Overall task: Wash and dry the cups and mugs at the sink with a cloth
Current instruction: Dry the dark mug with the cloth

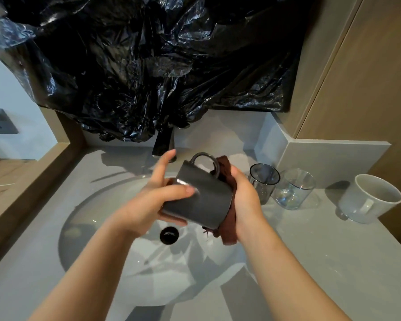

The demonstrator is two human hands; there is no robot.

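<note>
Over the basin [97,218] now, both hands are busy with one dark grey mug [199,195]. It lies tilted on its side in mid-air, handle up and toward the tap, its mouth turned to the right. The left hand [153,200] cradles the base end, thumb laid across the glossy wall, lower fingers curled beneath, the index finger sticking out straight toward the tap [163,144]. The right hand [245,200] grips a dark brown cloth [229,230] bunched against the mug's open end; the cloth spills out above by the handle and hangs down below the rim. How far it goes inside the mug, I can't tell.

Below them sits the black drain [169,235] in the pale bowl. On the grey counter [310,251] to the right stand three more pieces: a smoky dark glass [264,181] just beside the right hand, a clear glass [294,188] next to it, and a white mug [368,200] further out, well apart. Crinkled black plastic sheeting [148,54] covers the wall above the tap.
</note>
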